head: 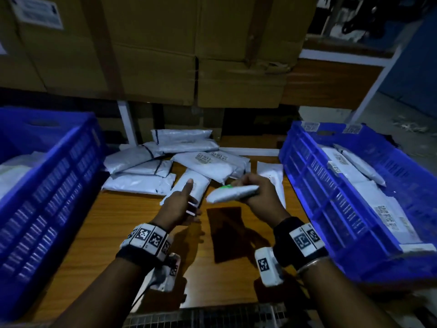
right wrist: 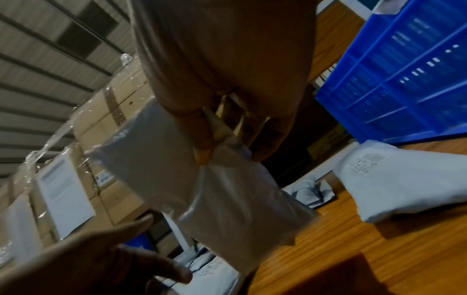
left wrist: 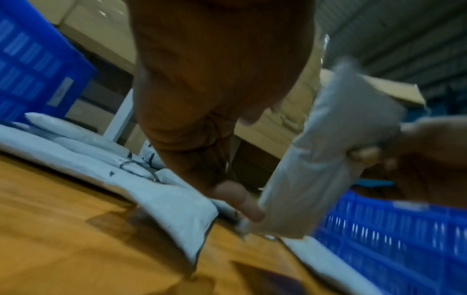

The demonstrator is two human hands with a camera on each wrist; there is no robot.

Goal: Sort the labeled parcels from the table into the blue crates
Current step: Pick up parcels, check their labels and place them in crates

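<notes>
My right hand [head: 254, 189] grips a small white parcel [head: 230, 193] above the middle of the wooden table [head: 113, 223]; the same parcel [right wrist: 202, 175] fills the right wrist view, pinched between thumb and fingers. My left hand [head: 183, 207] hovers just left of it, fingers straight and holding nothing, and the left wrist view shows a left fingertip close to the held parcel [left wrist: 321, 159]. Several white parcels [head: 165, 162] lie piled at the far side of the table. One blue crate [head: 45, 185] stands at the left and another blue crate [head: 350, 192] at the right, both holding parcels.
Stacked cardboard boxes [head: 165, 50] rise behind the table. A flat white parcel [head: 272, 176] lies beside the right crate. A dark rectangular shadow falls on the table under the held parcel. A wire mesh edge [head: 208, 313] runs along the near side.
</notes>
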